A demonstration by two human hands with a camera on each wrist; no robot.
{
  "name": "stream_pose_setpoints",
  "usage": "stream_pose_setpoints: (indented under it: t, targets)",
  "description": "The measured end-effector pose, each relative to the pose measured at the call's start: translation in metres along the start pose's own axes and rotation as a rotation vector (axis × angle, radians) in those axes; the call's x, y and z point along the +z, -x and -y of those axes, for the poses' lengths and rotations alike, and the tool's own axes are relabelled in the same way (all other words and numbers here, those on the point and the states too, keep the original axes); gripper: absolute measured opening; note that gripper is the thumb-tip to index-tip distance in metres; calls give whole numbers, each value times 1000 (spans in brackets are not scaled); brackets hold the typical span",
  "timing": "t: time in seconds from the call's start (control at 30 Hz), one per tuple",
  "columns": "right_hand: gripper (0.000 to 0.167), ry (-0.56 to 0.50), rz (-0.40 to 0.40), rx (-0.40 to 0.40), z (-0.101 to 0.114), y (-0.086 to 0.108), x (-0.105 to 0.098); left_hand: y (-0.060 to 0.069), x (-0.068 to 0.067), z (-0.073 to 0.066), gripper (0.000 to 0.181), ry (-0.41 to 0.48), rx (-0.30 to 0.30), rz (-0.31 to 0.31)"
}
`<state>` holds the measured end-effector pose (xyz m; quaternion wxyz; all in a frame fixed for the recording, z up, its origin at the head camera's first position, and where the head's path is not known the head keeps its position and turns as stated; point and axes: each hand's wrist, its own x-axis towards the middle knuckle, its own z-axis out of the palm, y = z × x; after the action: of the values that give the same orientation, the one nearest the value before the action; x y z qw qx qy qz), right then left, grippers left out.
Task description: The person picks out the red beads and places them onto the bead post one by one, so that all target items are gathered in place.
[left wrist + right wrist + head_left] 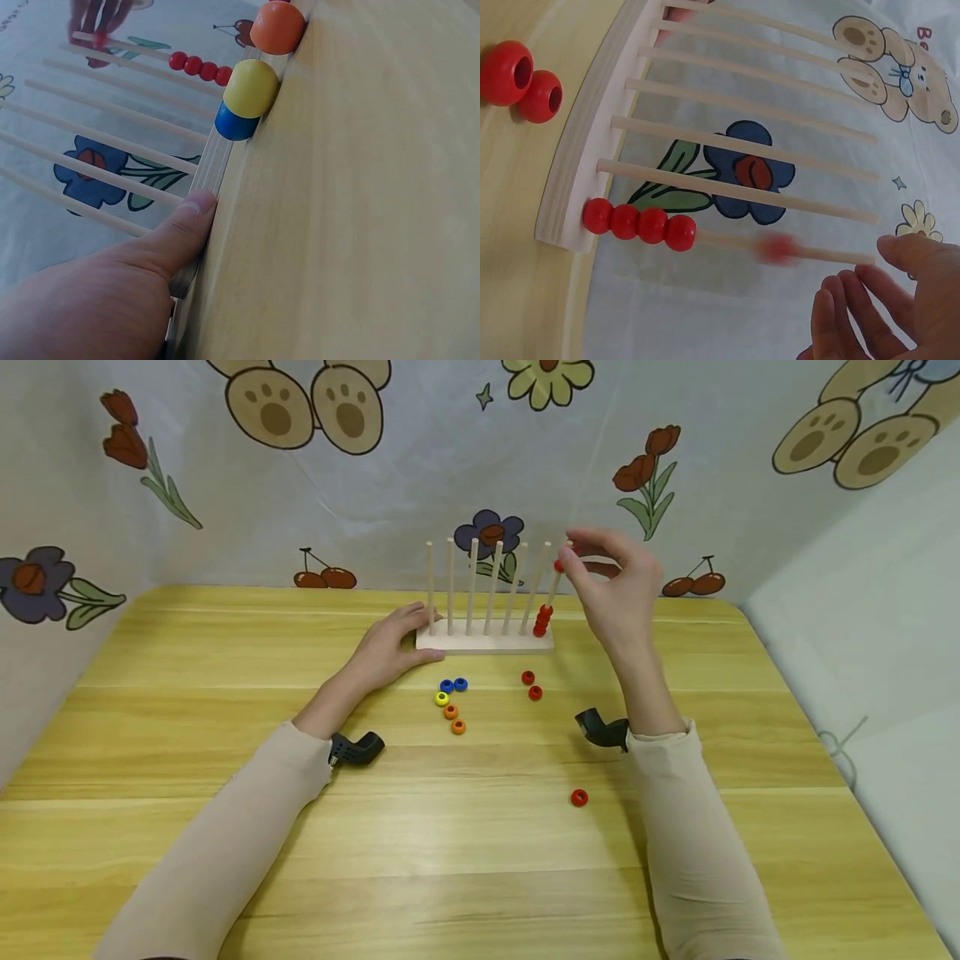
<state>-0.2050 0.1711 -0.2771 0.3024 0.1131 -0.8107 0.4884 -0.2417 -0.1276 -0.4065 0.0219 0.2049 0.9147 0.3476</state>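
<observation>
Round red bead point(778, 248), blurred, partway down end rod of pale wooden seven-rod rack point(487, 645); four red beads point(652, 225) stacked below. Right-hand grip point(622, 597) at rod tip, fingers parted, holding nothing. Left-hand grip point(386, 647) clasps rack's opposite end, thumb along front. Blue point(461, 687), yellow point(442, 701), orange point(458, 730), red loose beads point(535, 696) on wood-grain table point(375, 860). Printed cloth point(420, 460) behind: letters "Be" point(924, 34).

My sleeves point(716, 852) beige. Beads point(251, 88) red, blue, yellow, orange. Pegged rack point(483, 645) pale cream. Table point(360, 877) yellow, grain-streaked. Backdrop point(420, 468) whitish, flower-and-bear-printed.
</observation>
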Motion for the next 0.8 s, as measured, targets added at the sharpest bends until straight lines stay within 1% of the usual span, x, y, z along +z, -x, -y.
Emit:
stream_pose_setpoints:
  t: [0.07,0.2,0.33,0.5,0.67,0.8]
  targets:
    - [22,8,4,11,-4,1,-2,-1,0,0,66,1,0,-2]
    - [20,26,4,29,-24,0,-7,-1,1,1,65,4,-2,-1]
    - [21,62,29,55,-40,2,-12,0,1,0,66,6,-9,5]
    - [24,115,61,74,-49,10,-17,-1,0,0,66,2,-12,6]
    - [23,123,85,104,-58,21,-24,-1,0,0,66,0,-10,7]
    - [22,142,126,139,-65,30,-28,-1,0,1,66,-4,-10,7]
